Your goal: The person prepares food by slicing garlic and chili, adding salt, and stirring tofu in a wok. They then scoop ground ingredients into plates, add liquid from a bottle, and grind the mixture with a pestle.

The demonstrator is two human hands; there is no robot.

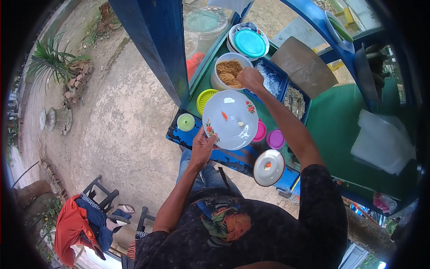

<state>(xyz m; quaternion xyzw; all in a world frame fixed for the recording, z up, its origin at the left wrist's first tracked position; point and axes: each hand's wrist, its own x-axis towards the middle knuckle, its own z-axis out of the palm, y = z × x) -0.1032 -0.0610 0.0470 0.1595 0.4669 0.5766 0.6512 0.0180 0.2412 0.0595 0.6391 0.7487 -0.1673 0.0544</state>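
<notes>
My left hand (203, 147) is closed on the lower left rim of a white plate (228, 134) with red flowers on its border. A small orange-red piece, perhaps chili, and a few pale bits lie on the plate. My right hand (251, 79) is closed at the right rim of a white tub (218, 82) filled with a brown, crumbly food (229, 71). Whatever its fingers hold, if anything, is hidden. Right of that hand, a blue tray (283, 80) holds thin white noodles (268, 81). Beside the plate sits a yellow-green ribbed container (205, 97).
Pink (260, 131) and purple lids (275, 139) lie near a small plate (268, 167) with red bits. A turquoise lid (249, 43) tops stacked plates. Brown paper (303, 67) leans behind the trays; plastic sheets (382, 142) lie right. A blue post (161, 54) rises left. A seated person (85, 224) is lower left.
</notes>
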